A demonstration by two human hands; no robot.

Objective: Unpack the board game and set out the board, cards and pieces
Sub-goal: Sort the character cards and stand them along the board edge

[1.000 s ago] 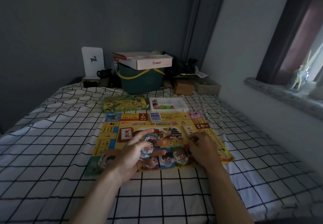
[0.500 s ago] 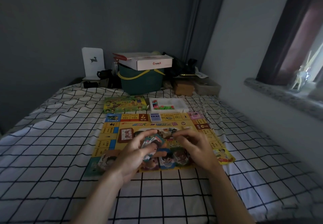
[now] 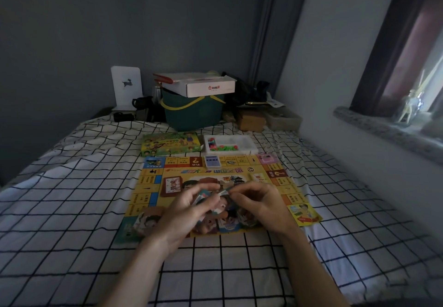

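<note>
The yellow game board (image 3: 294,188) lies unfolded on the checked bedsheet. My left hand (image 3: 184,207) holds a small stack of cards (image 3: 203,197) above the board's middle. My right hand (image 3: 257,202) pinches the top card's edge (image 3: 227,189) between thumb and fingers. Several character cards (image 3: 229,225) lie along the board's near edge, one more (image 3: 147,222) at the near left. A blue card deck (image 3: 212,161) sits on the far edge, a pink one (image 3: 266,158) at the far right corner, and a red-backed deck (image 3: 171,186) left of my hands.
Beyond the board lie the green game box lid (image 3: 170,144) and a white tray (image 3: 247,142) holding coloured pieces (image 3: 221,147). A green basket (image 3: 194,112) topped by a white carton (image 3: 208,86) stands at the bed's head. A wall and windowsill (image 3: 383,131) run along the right.
My right hand rose from the board's near edge and came to the card stack in my left hand. Both hands lifted slightly and now meet over the board's middle.
</note>
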